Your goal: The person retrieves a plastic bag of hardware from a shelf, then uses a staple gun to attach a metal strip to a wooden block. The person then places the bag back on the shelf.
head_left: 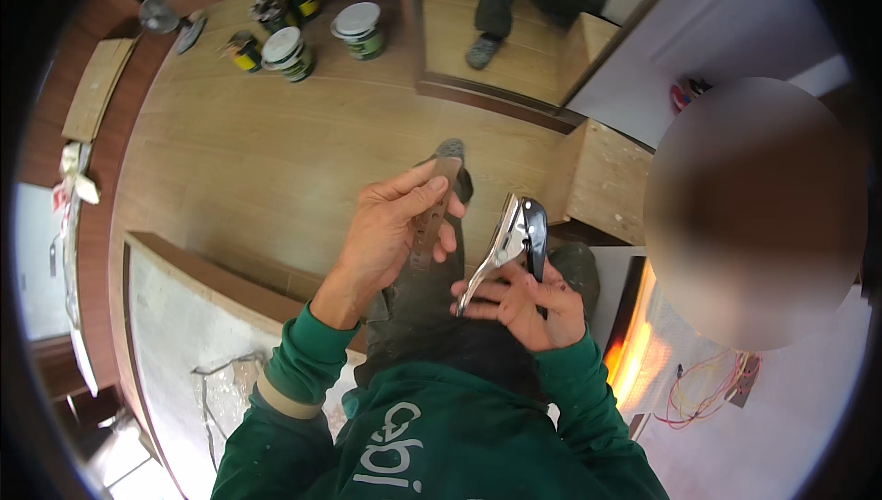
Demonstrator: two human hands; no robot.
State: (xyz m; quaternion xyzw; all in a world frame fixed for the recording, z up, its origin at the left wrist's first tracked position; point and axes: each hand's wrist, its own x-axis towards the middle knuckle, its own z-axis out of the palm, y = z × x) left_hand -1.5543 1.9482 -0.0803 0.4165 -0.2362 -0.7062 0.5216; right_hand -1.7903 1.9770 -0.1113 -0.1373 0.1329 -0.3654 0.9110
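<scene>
My left hand (390, 220) pinches a flat, narrow brown strip (435, 215) between thumb and fingers. Dark holes or notches run along the strip, though its exact kind is unclear. Beside it, on the right, my right hand (542, 307) holds a chrome and black hand tool (511, 243) that looks like a plier stapler. Its black handle rests toward the palm, while the fingers lie spread behind the chrome part. The tool and the strip are apart, both held above my lap.
Lidded buckets (358, 30) and several paint cans stand beyond the wooden floor (248, 142). A mirror (514, 22) reflects a leg. At right are a wooden box (602, 179), loose wires (703, 394) and a large blurred patch (758, 215). A framed panel (184, 316) lies left.
</scene>
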